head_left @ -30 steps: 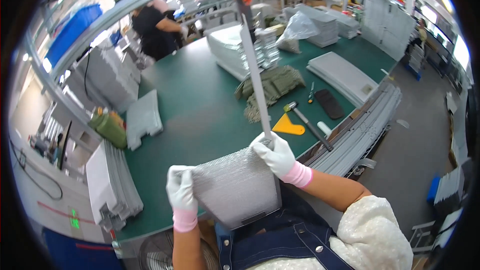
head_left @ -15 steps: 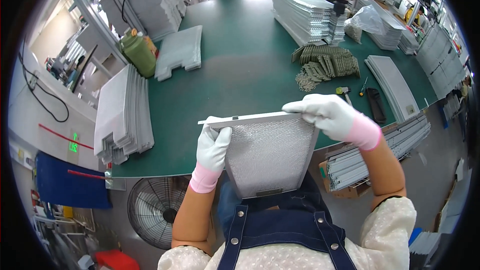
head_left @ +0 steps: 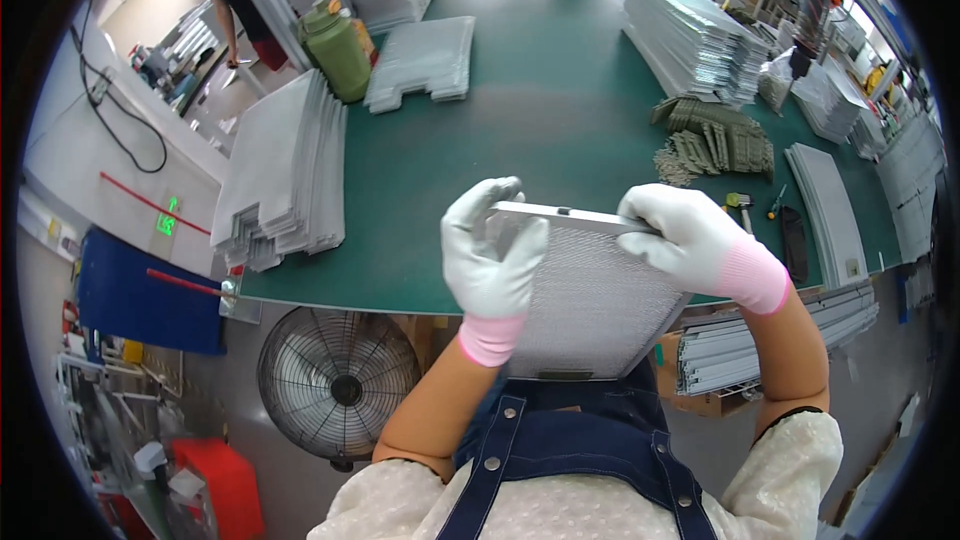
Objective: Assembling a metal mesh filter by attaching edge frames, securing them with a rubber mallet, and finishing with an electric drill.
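A silver mesh filter panel (head_left: 600,290) leans upright in front of my apron, below the table's front edge. Along its top runs a pale metal edge strip (head_left: 585,217) with a small dark mark on it. My left hand (head_left: 492,245), in a white glove with a pink cuff, is wrapped loosely round the panel's upper left corner, its thumb on the near side. At the strip's right end my right hand (head_left: 690,240), gloved alike, grips with the thumb below and the fingers folded over the top. That end is partly hidden by the hand.
On the green table (head_left: 530,110) stand stacked mesh panels (head_left: 685,35), greenish-grey strips (head_left: 725,135), a mallet (head_left: 740,202) and a screwdriver (head_left: 777,202). White sheets (head_left: 270,155) and a green jug (head_left: 335,50) stand left. A floor fan (head_left: 340,385) is below, near my left arm.
My view has turned left. My left hand has loosened and raised its fingers at the corner; my right hand has gone from a stretched forefinger to a folded grip on the strip.
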`<state>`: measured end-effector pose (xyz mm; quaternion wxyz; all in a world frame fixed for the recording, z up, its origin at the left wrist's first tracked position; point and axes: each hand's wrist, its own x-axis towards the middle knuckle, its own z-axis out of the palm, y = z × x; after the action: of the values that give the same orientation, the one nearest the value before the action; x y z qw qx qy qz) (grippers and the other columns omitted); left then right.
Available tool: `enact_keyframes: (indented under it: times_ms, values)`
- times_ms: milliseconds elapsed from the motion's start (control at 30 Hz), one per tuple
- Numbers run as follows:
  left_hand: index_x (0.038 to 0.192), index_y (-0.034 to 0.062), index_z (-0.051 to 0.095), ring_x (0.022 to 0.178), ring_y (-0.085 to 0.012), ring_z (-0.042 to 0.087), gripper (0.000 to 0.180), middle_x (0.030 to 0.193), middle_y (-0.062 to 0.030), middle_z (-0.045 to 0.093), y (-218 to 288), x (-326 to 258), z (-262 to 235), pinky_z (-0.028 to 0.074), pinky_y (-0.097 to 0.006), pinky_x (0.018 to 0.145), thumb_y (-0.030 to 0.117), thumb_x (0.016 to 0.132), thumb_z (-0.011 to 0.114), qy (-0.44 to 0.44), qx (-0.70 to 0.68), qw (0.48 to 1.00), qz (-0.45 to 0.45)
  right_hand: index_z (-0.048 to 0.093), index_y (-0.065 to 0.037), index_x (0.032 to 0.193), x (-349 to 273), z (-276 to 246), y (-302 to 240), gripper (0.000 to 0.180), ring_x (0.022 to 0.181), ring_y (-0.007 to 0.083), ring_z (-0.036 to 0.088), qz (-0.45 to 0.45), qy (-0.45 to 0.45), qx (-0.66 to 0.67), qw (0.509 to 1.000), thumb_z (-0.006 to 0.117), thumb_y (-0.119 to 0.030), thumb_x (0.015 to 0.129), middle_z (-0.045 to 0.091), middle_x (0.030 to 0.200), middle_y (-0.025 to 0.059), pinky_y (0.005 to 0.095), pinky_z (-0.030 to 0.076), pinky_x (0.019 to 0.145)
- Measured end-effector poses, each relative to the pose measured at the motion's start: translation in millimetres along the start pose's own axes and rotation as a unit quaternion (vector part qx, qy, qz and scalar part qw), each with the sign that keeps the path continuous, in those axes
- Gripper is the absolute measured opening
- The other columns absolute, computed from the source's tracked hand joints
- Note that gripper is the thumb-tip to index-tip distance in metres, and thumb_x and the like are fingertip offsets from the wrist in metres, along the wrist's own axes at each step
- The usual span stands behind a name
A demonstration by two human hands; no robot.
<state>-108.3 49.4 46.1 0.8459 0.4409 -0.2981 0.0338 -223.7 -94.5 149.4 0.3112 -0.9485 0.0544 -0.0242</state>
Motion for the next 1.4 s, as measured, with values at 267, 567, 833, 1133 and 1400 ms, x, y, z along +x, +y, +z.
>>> enact_keyframes:
  times_ms: [267, 567, 833, 1133, 1400]
  values:
    - [0.123, -0.0074, 0.044, 0.115, -0.0197, 0.050, 0.047, 0.126, -0.0167, 0.050, -8, -12, 9, 0.041, -0.030, 0.097, -0.005, 0.080, 0.063, -0.003, 0.081, 0.997, -0.014, 0.058, 0.002, 0.090, -3, 10, 6, 0.015, 0.071, 0.0302, 0.058, -0.007, 0.081, -0.015, 0.997, 0.061, -0.008, 0.079, 0.057, 0.077, 0.0163, 0.0350, 0.046, 0.066]
    - [0.094, -0.0006, 0.056, 0.075, -0.0049, 0.054, 0.019, 0.083, -0.0015, 0.060, 15, 17, -3, 0.046, -0.019, 0.069, 0.006, 0.081, 0.068, -0.086, 0.004, 0.939, -0.334, 0.063, -0.005, 0.110, -7, 1, 8, 0.030, 0.067, 0.0250, 0.057, -0.055, 0.108, -0.070, 0.990, 0.057, -0.006, 0.080, 0.055, 0.074, 0.0120, 0.0319, 0.045, 0.062]
    - [0.093, -0.0012, 0.058, 0.076, -0.0046, 0.054, 0.014, 0.082, -0.0010, 0.060, 13, 17, -6, 0.046, -0.019, 0.069, 0.006, 0.084, 0.066, -0.111, -0.055, 0.928, -0.351, 0.063, -0.006, 0.108, -7, -1, 15, 0.031, 0.063, 0.0243, 0.056, -0.087, 0.084, -0.091, 0.988, 0.059, -0.006, 0.077, 0.054, 0.071, 0.0100, 0.0334, 0.046, 0.059]
    - [0.105, -0.0027, 0.058, 0.087, -0.0121, 0.057, 0.031, 0.096, -0.0078, 0.063, 10, 4, -39, 0.047, -0.027, 0.079, 0.019, 0.084, 0.065, -0.169, 0.097, 0.944, -0.266, 0.062, -0.002, 0.103, 6, 23, 12, 0.036, 0.060, 0.0298, 0.050, -0.138, 0.121, -0.168, 0.969, 0.056, -0.001, 0.067, 0.045, 0.065, 0.0139, 0.0387, 0.040, 0.056]
    - [0.113, -0.0053, 0.055, 0.091, -0.0073, 0.057, 0.027, 0.100, -0.0048, 0.063, 11, -9, -35, 0.047, -0.022, 0.081, 0.008, 0.089, 0.055, -0.116, -0.135, 0.932, -0.315, 0.057, 0.003, 0.108, 1, 25, 9, 0.036, 0.067, 0.0312, 0.053, -0.136, 0.072, -0.096, 0.983, 0.046, 0.004, 0.074, 0.051, 0.074, 0.0181, 0.0359, 0.041, 0.063]
